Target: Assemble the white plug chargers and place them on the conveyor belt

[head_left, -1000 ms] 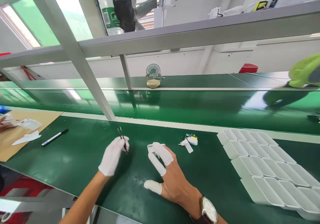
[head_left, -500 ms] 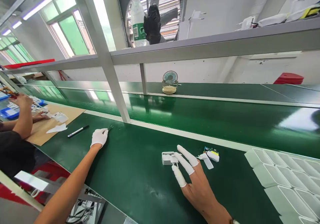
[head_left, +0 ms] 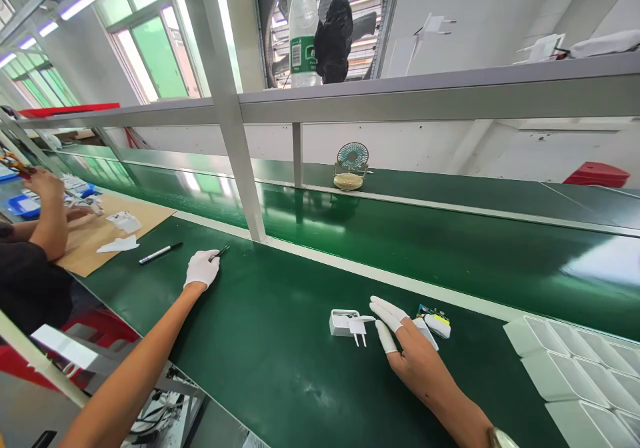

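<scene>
Since half a second ago, my right hand (head_left: 415,351) has slid right off the white housing (head_left: 340,325) in the head view, uncovering the two-pin plug piece (head_left: 357,327); my left hand (head_left: 203,268) keeps its pinch on dark tweezers (head_left: 221,253), well left of the housing.

I see the housing on a green worktop (head_left: 280,368) with a dull scuff nearer me. Well beyond the housing, a small fan (head_left: 351,161) stands on a dark green surface, with a white wall behind. Far left of the housing, a co-worker's hand (head_left: 45,185) is raised near a brown sheet (head_left: 155,211).

My housing is a small white box, its open side up. The plug piece leans at its right end, both metal pins toward me. Right of both, my right hand has its capped fingers outstretched, gripping nothing, their tips just beside the piece.

To the housing's right, behind that hand, lies a circuit board (head_left: 425,311); farther right, pale trays (head_left: 565,361) bound my reach. A pale strip (head_left: 350,270) runs beyond the housing, and a broad green stretch separates it from the tweezers.
</scene>
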`<move>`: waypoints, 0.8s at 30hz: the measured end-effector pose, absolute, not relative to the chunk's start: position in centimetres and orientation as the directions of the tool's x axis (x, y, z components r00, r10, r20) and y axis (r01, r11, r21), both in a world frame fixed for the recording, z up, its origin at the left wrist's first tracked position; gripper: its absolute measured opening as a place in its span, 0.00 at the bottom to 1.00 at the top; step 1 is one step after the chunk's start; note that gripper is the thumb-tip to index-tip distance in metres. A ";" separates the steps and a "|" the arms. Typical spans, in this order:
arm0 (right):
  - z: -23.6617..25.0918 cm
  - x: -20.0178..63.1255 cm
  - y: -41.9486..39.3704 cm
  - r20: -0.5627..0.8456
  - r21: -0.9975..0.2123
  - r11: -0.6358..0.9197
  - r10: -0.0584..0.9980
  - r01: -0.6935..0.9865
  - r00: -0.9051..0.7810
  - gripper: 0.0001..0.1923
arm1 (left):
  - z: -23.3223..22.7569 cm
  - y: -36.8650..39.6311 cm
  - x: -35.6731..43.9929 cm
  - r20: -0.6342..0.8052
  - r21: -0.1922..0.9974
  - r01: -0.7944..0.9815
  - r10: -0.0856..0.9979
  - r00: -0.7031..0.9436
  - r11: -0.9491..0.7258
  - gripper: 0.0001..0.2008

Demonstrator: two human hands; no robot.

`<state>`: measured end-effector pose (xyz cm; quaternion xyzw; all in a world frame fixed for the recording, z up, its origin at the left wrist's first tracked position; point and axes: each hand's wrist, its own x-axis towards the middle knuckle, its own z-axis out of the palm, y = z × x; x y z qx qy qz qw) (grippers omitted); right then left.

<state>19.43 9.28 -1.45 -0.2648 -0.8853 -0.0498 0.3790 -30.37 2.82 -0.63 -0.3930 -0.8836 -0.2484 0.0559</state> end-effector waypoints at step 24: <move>-1.3 23.3 8.8 0.529 -0.023 0.822 0.493 0.569 -0.691 0.19 | 1.1 15.6 -3.4 0.199 0.642 0.766 0.965 -0.168 0.001 0.17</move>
